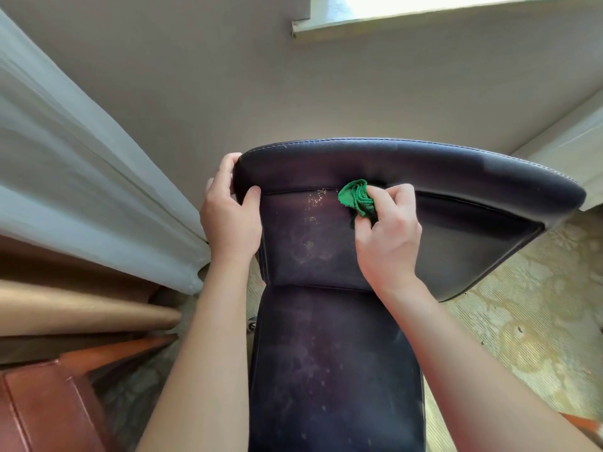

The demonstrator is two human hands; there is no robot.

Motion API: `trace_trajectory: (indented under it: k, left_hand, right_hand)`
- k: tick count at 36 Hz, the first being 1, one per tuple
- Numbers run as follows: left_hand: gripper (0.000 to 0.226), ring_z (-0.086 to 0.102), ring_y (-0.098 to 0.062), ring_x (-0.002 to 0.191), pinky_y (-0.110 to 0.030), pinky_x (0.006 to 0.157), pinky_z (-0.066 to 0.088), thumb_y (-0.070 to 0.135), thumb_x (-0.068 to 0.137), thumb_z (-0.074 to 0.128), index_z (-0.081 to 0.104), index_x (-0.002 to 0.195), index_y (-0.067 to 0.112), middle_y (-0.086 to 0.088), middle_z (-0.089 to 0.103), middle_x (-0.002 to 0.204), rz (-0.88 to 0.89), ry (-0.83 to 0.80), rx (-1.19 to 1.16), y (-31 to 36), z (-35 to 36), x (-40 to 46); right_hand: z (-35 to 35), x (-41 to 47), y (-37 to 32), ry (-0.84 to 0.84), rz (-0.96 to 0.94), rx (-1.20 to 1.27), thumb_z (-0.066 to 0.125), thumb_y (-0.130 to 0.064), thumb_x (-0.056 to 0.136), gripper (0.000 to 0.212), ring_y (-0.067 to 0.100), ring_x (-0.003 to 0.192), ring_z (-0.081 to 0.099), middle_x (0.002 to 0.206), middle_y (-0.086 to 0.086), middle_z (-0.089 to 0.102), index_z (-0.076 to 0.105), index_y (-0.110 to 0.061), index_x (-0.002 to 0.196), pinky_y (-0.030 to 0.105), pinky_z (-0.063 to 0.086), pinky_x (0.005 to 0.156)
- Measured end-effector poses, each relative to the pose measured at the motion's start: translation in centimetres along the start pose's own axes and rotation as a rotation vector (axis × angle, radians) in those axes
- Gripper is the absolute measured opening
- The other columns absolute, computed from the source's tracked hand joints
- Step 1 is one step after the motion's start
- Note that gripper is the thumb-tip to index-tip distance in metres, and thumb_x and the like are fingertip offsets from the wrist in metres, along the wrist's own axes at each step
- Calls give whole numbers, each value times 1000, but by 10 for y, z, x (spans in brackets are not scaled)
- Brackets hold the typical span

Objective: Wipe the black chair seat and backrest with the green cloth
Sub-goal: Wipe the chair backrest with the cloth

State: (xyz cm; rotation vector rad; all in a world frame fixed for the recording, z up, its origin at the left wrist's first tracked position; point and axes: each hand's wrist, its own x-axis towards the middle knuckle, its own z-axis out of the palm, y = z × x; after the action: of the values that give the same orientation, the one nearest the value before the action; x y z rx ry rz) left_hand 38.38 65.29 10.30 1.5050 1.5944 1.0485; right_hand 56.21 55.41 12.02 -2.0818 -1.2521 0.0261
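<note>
The right hand (388,236) pinches the bunched green cloth (357,198) against the black chair (326,353) just under the backrest's top edge; the left hand (230,216) clasps the top left corner; pale specks beside the cloth and dull smears lower down suggest most wiping remains.

Chair seat (336,370) cut off by bottom edge.
</note>
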Motion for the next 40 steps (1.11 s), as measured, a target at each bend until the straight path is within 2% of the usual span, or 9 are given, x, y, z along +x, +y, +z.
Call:
trace_trajectory:
  k: [11, 17, 23, 26, 29, 32, 36, 38, 40]
  left_hand:
    - [44, 70, -18, 90, -45, 84, 58, 25, 80, 64, 60, 120, 44, -2, 68, 102, -6, -69, 0, -4, -8, 5]
    - [41, 72, -15, 93, -44, 90, 58, 8, 83, 69, 68, 103, 44, 11, 74, 95, -31, -107, -126, 2, -14, 3]
    - [58, 71, -7, 91, -42, 93, 57, 6, 83, 70, 65, 93, 63, 26, 72, 89, -50, -102, -163, 3, -14, 3]
    - [52, 72, -8, 92, -48, 88, 58, 8, 84, 70, 66, 97, 59, 30, 71, 91, -52, -122, -164, 5, -16, 3]
    - [42, 73, -11, 95, -53, 78, 59, 15, 85, 70, 67, 114, 45, 24, 73, 98, -63, -130, -151, 3, -18, 4]
    - [44, 71, -11, 98, -46, 88, 59, 23, 84, 69, 65, 124, 41, 13, 73, 106, -53, -152, -119, 0, -19, 7]
    - [47, 69, -7, 104, -38, 98, 55, 26, 85, 64, 62, 130, 39, 8, 72, 114, -64, -200, -116, -2, -22, 10]
    - [46, 69, -6, 103, -38, 98, 55, 24, 87, 62, 63, 132, 37, 6, 72, 114, -67, -207, -108, 0, -24, 10]
    - [43, 70, -7, 100, -38, 88, 57, 21, 89, 62, 65, 129, 36, 5, 73, 111, -61, -207, -111, 1, -26, 10]
  right_hand:
    - [33, -9, -46, -200, -219, 4, 60, -4, 73, 31, 25, 68, 51, 97, 8, 52, 67, -11, 102, 34, 46, 51]
    - [28, -15, -40, -316, -376, -2, 63, -1, 72, 43, 23, 81, 56, 102, 3, 55, 66, -17, 112, 37, 51, 54]
    - [5, -23, -16, -179, -327, 64, 61, -6, 73, 43, 22, 85, 58, 105, 3, 57, 66, -16, 115, 37, 52, 60]
    - [-2, -14, -8, -98, -258, 61, 60, -5, 73, 43, 22, 81, 55, 103, 4, 55, 66, -14, 114, 36, 50, 62]
    - [5, -6, -9, -68, -227, 46, 61, -3, 74, 41, 24, 80, 54, 102, 8, 54, 66, -10, 115, 32, 47, 66]
    - [16, -4, -18, -71, -232, 16, 59, -2, 73, 41, 26, 77, 54, 100, 11, 54, 66, -7, 113, 28, 42, 66]
    - [28, -3, -33, -103, -263, -16, 57, 0, 71, 37, 28, 74, 53, 99, 11, 55, 66, -6, 107, 33, 45, 61]
    - [36, -5, -41, -135, -285, -29, 56, 1, 71, 34, 29, 73, 52, 99, 12, 55, 65, -6, 103, 36, 46, 59]
    - [43, -7, -47, -166, -310, -33, 54, 2, 72, 32, 30, 73, 52, 98, 12, 54, 65, -6, 101, 38, 47, 58]
